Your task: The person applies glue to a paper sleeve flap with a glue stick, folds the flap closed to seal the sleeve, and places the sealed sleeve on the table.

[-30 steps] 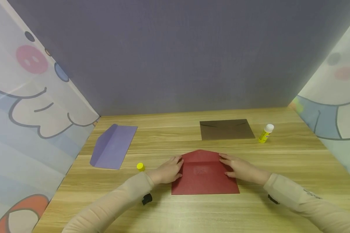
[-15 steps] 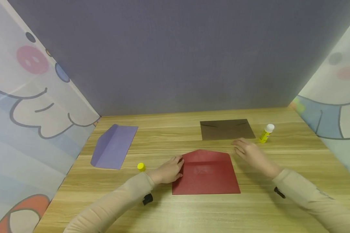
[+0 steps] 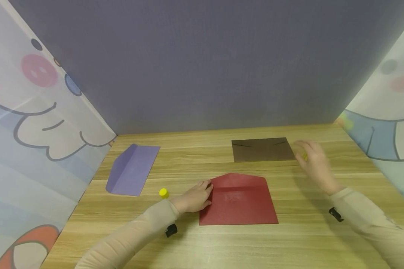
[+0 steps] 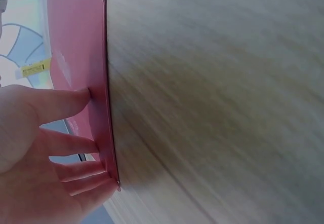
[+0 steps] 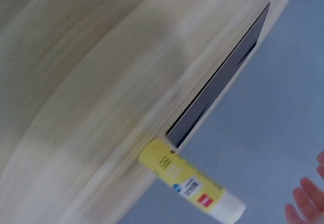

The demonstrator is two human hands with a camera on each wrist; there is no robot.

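A red envelope [image 3: 242,205] lies on the table with its flap unfolded away from me. My left hand [image 3: 195,197] rests on its left edge; in the left wrist view the thumb and fingertips [image 4: 83,98] touch the paper, fingers spread. My right hand [image 3: 314,164] is raised over the table at the right, fingers loosely bent and holding nothing. It covers most of a yellow glue stick with a white end [image 5: 185,178], which stands upright on the table. In the right wrist view, the fingertips [image 5: 304,198] are apart from the stick.
A brown envelope [image 3: 262,150] lies at the back, left of the glue stick. To the left is a purple envelope [image 3: 132,170] with its flap unfolded. A small yellow cap [image 3: 163,193] stands beside my left wrist. A grey wall [image 3: 219,67] rises behind the table.
My right hand has let go of the red envelope's right edge and moved right and away from me, to the glue stick. The left hand has stayed on the envelope.
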